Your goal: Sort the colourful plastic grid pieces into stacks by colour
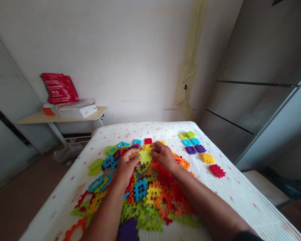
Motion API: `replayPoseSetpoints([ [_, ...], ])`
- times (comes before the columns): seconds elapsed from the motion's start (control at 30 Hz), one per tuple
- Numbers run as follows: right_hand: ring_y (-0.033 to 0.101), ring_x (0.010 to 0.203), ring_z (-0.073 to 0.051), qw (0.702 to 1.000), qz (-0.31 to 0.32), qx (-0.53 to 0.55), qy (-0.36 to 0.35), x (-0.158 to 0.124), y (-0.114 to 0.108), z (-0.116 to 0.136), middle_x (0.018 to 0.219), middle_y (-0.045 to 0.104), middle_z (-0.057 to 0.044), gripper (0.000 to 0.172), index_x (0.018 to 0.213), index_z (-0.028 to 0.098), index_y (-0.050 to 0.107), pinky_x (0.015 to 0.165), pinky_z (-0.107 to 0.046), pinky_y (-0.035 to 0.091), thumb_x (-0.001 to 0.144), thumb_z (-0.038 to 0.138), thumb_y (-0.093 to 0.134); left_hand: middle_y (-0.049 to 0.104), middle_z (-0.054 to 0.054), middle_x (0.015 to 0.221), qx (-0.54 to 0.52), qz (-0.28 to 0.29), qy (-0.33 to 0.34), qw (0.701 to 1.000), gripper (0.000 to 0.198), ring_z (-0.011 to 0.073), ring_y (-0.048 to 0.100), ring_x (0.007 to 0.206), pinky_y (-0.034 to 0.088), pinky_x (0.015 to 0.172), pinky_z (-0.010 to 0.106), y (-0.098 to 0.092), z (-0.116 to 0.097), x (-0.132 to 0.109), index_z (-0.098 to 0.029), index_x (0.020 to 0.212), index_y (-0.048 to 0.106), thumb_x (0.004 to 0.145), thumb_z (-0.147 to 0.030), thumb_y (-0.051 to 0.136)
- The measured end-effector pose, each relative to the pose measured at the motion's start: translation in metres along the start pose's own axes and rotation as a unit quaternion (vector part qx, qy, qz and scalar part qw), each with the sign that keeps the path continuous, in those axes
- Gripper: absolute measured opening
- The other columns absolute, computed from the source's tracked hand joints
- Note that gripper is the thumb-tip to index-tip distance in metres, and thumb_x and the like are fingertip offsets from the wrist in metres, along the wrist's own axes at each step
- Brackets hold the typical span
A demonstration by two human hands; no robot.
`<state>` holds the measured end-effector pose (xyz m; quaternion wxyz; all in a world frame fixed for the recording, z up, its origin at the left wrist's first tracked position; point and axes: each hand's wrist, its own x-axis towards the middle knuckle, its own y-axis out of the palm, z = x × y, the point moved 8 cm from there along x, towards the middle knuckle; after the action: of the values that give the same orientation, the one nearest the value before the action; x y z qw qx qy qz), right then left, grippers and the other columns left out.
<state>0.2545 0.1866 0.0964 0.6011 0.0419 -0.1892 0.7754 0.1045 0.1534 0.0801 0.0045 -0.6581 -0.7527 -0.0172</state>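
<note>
Between my two hands is a flat yellow-green building tile (145, 156) with notched edges, raised over a heap of similar tiles. My left hand (129, 160) pinches its left side with thumb and fingers. At the tile's right edge, my right hand (164, 155) is closed on it too. Beneath and around my hands spread interlocking plastic tiles, among them a blue window-shaped tile (140, 189) and a yellow window-shaped tile (153, 195). My forearms cover part of the heap.
Apart from the heap, at the right, lie a red tile (217, 170), a yellow tile (207, 158) and several purple, blue and green ones. A white patterned cloth (110, 134) covers the table. A side table (100, 113) with a red bag (59, 88) stands back left.
</note>
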Motion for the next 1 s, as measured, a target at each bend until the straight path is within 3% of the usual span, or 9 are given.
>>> replayPoseSetpoints([
  [0.43, 0.053, 0.063, -0.011, 0.994, -0.027, -0.098, -0.049, -0.004, -0.004, 0.014, 0.072, 0.06, 0.002, 0.017, 0.093, 0.019, 0.057, 0.057, -0.022, 0.042, 0.076, 0.018, 0.053, 0.06, 0.0, 0.06, 0.063, -0.011, 0.014, 0.998, 0.027, 0.0144, 0.056, 0.058, 0.04, 0.055, 0.024, -0.002, -0.003, 0.0, -0.016, 0.071, 0.059, 0.058, -0.039, 0.066],
  [0.57, 0.055, 0.072, -0.014, 0.967, -0.032, -0.233, -0.098, -0.009, -0.003, 0.027, 0.082, 0.062, -0.002, 0.014, 0.092, 0.019, 0.059, 0.067, -0.025, 0.043, 0.078, 0.022, 0.057, 0.057, -0.002, 0.052, 0.04, -0.013, -0.001, 0.999, 0.026, 0.0114, 0.05, 0.05, 0.036, 0.05, 0.023, -0.002, 0.0, 0.0, -0.016, 0.066, 0.059, 0.058, -0.039, 0.066],
  [0.7, 0.054, 0.091, -0.021, 0.932, -0.001, -0.328, -0.153, -0.017, 0.009, 0.039, 0.099, 0.06, -0.009, 0.035, 0.107, 0.017, 0.056, 0.079, -0.032, 0.043, 0.077, 0.034, 0.062, 0.058, -0.002, 0.052, 0.004, -0.034, -0.015, 0.999, 0.026, 0.0112, 0.052, 0.05, 0.037, 0.049, 0.022, -0.006, 0.004, 0.002, -0.016, 0.065, 0.059, 0.055, -0.038, 0.069],
  [1.0, 0.053, 0.096, -0.024, 0.896, 0.001, -0.42, -0.141, -0.022, 0.021, 0.043, 0.103, 0.06, -0.011, 0.044, 0.114, 0.015, 0.054, 0.083, -0.036, 0.042, 0.079, 0.041, 0.059, 0.059, -0.002, 0.053, -0.029, -0.057, -0.034, 0.997, 0.029, 0.0111, 0.053, 0.052, 0.038, 0.049, 0.021, -0.008, 0.011, 0.002, -0.016, 0.063, 0.058, 0.052, -0.038, 0.073],
])
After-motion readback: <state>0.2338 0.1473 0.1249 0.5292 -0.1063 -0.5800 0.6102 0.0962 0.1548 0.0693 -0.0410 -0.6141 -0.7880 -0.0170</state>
